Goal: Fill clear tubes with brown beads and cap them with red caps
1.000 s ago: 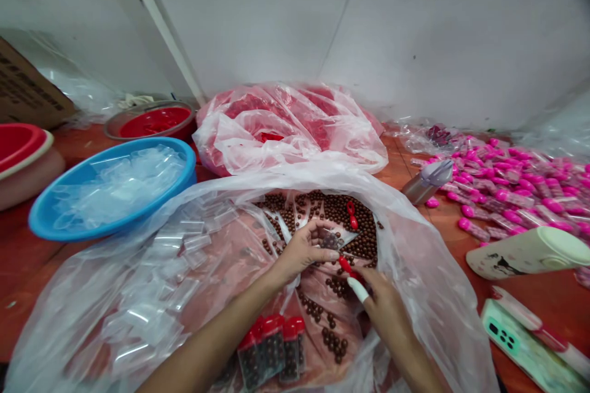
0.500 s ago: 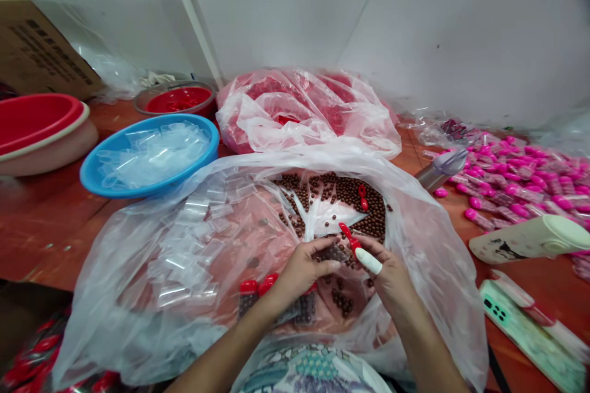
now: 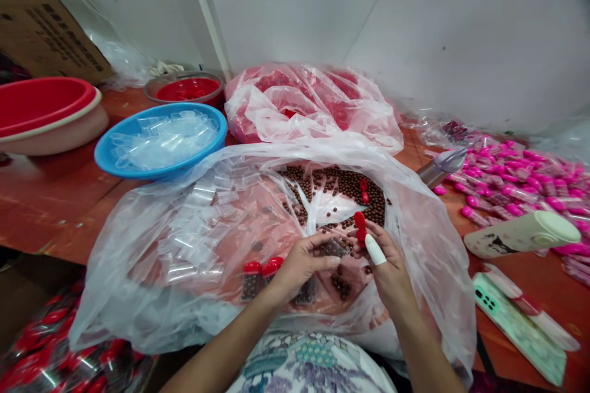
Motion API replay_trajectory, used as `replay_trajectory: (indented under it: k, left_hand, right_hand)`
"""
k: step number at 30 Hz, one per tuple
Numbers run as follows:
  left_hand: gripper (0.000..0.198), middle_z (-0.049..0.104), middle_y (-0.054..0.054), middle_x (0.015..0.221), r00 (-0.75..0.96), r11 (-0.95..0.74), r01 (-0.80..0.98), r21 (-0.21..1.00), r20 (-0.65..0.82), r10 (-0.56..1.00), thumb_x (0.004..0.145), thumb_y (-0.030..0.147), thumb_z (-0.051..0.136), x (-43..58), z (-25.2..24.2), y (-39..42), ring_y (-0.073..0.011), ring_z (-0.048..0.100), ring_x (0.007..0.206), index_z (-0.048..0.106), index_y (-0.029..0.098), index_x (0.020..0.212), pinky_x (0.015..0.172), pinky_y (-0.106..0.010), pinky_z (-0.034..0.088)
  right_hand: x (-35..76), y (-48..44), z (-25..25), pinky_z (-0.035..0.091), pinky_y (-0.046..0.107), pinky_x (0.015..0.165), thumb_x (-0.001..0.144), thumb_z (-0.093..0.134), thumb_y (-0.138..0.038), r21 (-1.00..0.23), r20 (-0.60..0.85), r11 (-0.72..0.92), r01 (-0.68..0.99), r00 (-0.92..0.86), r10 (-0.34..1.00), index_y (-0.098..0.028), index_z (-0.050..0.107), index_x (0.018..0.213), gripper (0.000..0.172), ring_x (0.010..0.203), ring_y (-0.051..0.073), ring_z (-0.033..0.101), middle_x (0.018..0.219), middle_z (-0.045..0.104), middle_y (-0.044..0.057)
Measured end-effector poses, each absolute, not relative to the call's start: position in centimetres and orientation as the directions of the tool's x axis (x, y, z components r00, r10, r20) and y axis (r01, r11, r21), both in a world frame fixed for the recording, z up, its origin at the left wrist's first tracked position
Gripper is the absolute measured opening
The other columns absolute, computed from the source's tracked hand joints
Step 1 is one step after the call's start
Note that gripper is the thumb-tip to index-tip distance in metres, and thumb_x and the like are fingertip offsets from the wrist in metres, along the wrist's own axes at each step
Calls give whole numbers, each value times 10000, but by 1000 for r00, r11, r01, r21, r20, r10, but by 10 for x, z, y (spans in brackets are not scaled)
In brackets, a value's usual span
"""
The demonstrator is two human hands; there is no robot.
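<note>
My left hand [image 3: 306,264] is closed around a small clear tube [image 3: 334,248] filled with brown balls, which lies on its side with its end toward my right hand. Pinched in my right hand [image 3: 385,258] is a red cap [image 3: 360,228] with a flip lid; a white cover sits on the thumb. Both hands are over a clear plastic sheet [image 3: 267,215]. Brown balls [image 3: 373,199] are heaped beyond the hands, with another red cap [image 3: 364,190] on them. Filled tubes with red caps [image 3: 252,279] stand beside my left forearm.
Empty clear tubes [image 3: 198,227] lie on the sheet's left. Behind are a blue basin [image 3: 104,156] of clear pieces and a bag [image 3: 313,104] of red items. At right are pink-capped tubes [image 3: 516,178], a cream bottle [image 3: 516,236] and a phone [image 3: 520,325].
My right hand has turned the red cap more upright and nearer the tube's end. My left hand still holds the tube. The camera view has shifted slightly.
</note>
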State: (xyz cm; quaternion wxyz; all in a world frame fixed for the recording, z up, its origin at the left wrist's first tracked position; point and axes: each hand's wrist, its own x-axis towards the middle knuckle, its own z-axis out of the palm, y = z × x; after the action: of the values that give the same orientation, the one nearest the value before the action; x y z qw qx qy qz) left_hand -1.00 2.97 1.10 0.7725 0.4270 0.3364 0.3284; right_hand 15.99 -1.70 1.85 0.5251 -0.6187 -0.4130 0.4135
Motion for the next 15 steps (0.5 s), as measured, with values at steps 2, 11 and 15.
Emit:
replay_trajectory:
  k: [2,11,15]
  left_hand:
    - [492,638,-83,1155,569,453,-250,856,-249,784,640,205,743,-10,10,27,-245,583,1041,634,180,1119,938,-370,419]
    - [341,684,-65,1004,526,269,-168,948,-145,838,672,176,706,-10,6,15,-219,611,918,683,143,1010,895,-337,433]
    - [354,696,-51,942,464,290,-140,947,-196,864,642,179,728,-11,-1,13,-203,613,863,688,143,992,839,-305,446]
  right_hand:
    - [161,-18,17,484,263,655,863,493,-413,-991,-114,-132,38,308,945,-238,542,1174,360,804,164,600,1024,640,51]
    - [148,-19,19,466,264,561,826,536,-370,-977,-184,-199,76,175,967,-204,614,1003,255,610,163,573,668,617,-1]
    - [146,-22,15,475,338,775,861,474,-275,-926,70,6,377,156,985,-236,626,1039,238,910,216,578,917,637,46]
